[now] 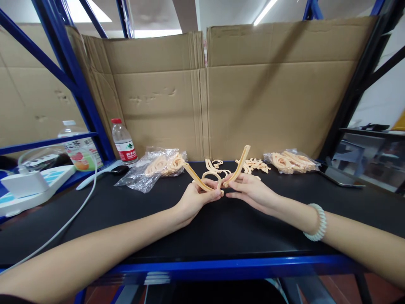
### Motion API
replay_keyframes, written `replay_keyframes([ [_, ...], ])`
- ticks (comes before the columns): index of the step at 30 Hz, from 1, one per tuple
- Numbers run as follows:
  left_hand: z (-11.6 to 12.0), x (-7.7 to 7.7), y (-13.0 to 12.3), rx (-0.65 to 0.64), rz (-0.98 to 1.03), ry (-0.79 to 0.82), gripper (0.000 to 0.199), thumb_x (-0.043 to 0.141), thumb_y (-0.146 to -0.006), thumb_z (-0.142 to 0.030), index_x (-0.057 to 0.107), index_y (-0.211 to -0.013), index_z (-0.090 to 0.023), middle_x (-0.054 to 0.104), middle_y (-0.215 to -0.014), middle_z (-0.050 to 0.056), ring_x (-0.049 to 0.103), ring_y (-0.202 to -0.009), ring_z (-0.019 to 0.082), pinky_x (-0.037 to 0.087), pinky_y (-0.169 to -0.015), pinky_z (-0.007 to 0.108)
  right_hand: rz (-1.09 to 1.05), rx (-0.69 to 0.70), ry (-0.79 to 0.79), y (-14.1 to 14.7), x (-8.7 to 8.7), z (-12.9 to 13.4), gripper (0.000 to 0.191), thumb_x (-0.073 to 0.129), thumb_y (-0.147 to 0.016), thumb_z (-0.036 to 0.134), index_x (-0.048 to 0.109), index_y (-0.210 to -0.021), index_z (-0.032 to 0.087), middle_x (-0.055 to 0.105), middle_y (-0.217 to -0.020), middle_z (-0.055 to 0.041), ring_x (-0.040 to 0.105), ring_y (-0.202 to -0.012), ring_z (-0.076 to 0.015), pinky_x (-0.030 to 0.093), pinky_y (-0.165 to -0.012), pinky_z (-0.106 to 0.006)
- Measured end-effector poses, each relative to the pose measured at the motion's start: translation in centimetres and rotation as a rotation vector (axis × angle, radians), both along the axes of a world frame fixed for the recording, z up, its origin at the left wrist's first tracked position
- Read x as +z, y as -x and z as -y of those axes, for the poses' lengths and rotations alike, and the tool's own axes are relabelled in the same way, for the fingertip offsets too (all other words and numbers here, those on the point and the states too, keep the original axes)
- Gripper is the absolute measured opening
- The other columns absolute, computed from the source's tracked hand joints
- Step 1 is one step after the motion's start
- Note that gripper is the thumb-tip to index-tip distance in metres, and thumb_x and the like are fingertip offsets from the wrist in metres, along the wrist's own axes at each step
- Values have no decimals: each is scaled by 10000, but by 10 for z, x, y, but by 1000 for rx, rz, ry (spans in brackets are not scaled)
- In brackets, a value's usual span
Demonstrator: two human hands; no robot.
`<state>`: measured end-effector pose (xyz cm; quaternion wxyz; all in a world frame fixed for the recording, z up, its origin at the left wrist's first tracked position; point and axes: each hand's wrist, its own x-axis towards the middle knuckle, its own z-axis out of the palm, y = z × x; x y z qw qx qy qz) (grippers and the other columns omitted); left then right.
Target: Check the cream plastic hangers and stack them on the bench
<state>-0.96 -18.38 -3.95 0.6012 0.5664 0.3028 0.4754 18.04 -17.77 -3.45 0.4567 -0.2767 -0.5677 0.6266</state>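
My left hand is closed on a pale, curved carved strip, which looks like wood and rises up to the left. My right hand pinches a second pale carved strip, tilted up to the right. The lower ends of the two strips come close together between my hands; whether they touch I cannot tell. Just behind them on the black tabletop lie scrolled pale pieces and a leafy carved piece. My fingers hide part of both strips.
Plastic bags of carved pieces lie left and right. A water bottle, a brush, a power strip and a white cable are at left. A dark flat device lies right; cardboard stands behind.
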Motion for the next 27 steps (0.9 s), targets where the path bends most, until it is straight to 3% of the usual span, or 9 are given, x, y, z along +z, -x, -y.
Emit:
replay_keyframes([
  [6, -3, -2, 2, -25, -24, -112, 227, 813, -628, -216, 636, -746, -137, 619, -783, 8, 609, -794, 144, 482, -778, 271, 124, -20, -155, 1, -4, -4, 292, 773, -697, 318, 650, -912, 161, 658, -859, -44, 612, -760, -144, 513, -699, -283],
  [14, -5, -4, 4, -49, -67, -146, 156, 767, -678, -178, 634, -750, -145, 619, -788, 7, 600, -804, 144, 465, -788, 272, 210, 8, -300, -2, 3, -5, 231, 710, -727, 244, 625, -928, 166, 671, -847, -37, 636, -755, -161, 532, -723, -323],
  [27, -5, -2, 4, -60, -94, -153, 157, 770, -655, -166, 636, -734, -140, 670, -827, 34, 616, -851, 182, 459, -832, 322, 216, 35, -358, -2, 1, -6, 211, 674, -737, 208, 588, -925, 171, 678, -875, -51, 658, -804, -184, 546, -729, -325],
])
